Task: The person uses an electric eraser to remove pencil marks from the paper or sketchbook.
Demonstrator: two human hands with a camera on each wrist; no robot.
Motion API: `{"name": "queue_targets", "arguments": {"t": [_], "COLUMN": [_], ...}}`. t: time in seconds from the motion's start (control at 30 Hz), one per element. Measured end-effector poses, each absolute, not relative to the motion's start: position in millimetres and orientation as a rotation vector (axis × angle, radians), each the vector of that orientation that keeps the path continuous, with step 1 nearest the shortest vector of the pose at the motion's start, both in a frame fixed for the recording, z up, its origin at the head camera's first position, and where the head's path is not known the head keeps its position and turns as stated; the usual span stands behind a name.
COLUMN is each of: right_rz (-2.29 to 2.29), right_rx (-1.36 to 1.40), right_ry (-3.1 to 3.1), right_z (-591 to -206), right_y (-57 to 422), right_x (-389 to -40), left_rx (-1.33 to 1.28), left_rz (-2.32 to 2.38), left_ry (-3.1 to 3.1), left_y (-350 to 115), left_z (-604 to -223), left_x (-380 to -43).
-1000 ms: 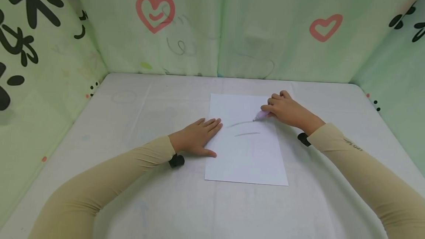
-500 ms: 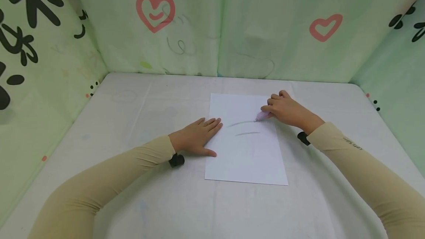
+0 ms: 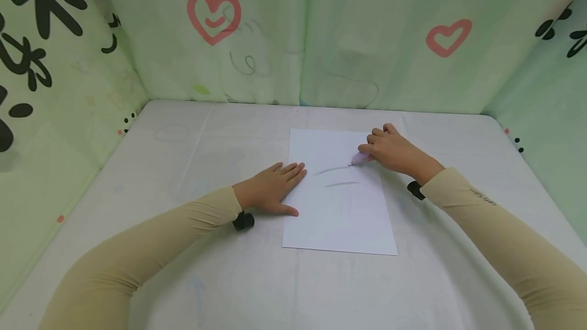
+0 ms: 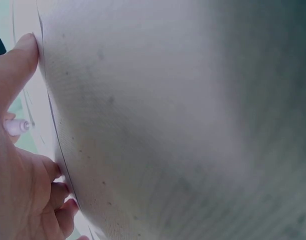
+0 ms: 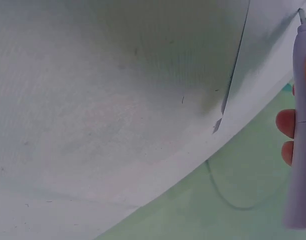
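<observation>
A white sheet of paper (image 3: 339, 218) lies on the table with two thin grey strokes on it, the lower stroke (image 3: 341, 184) and the upper stroke (image 3: 331, 169). My left hand (image 3: 274, 188) rests flat over the sheet's left edge, fingers straight and thumb spread. At the sheet's upper right, my right hand (image 3: 396, 152) grips a thick lilac pen-shaped tool (image 5: 304, 145). Its narrow grey tip (image 5: 303, 17) points down at the paper, by the upper stroke's right end. In the head view the fingers cover most of the tool's body.
The white-covered table (image 3: 206, 279) surrounds the sheet. Green curtains (image 3: 367, 39) with hearts and black lettering stand behind and along both sides. Dark wrist cameras sit under the left (image 3: 243, 221) and right (image 3: 416, 190) cuffs.
The right hand and the tool's tip have shifted slightly right, then back left, along the upper stroke's right end. The left hand and the paper have stayed in place.
</observation>
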State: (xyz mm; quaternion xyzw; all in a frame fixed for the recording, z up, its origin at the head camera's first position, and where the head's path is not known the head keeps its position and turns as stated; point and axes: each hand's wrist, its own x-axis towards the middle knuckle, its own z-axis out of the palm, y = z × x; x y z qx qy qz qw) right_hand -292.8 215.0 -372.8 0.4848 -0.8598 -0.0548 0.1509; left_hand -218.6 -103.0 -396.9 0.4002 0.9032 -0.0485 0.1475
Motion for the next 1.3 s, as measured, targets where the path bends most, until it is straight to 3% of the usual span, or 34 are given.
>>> {"name": "queue_targets", "arguments": {"t": [1.3], "right_rz": [-0.223], "right_rx": [1.377], "right_ry": [-2.552], "right_z": [-365.8], "right_y": [206.9], "right_x": [-290.4], "left_rx": [1.167], "left_rz": [-0.112], "left_ry": [2.611], "left_y": [-104.5], "left_z": [-396.6], "left_x": [-216.8]}}
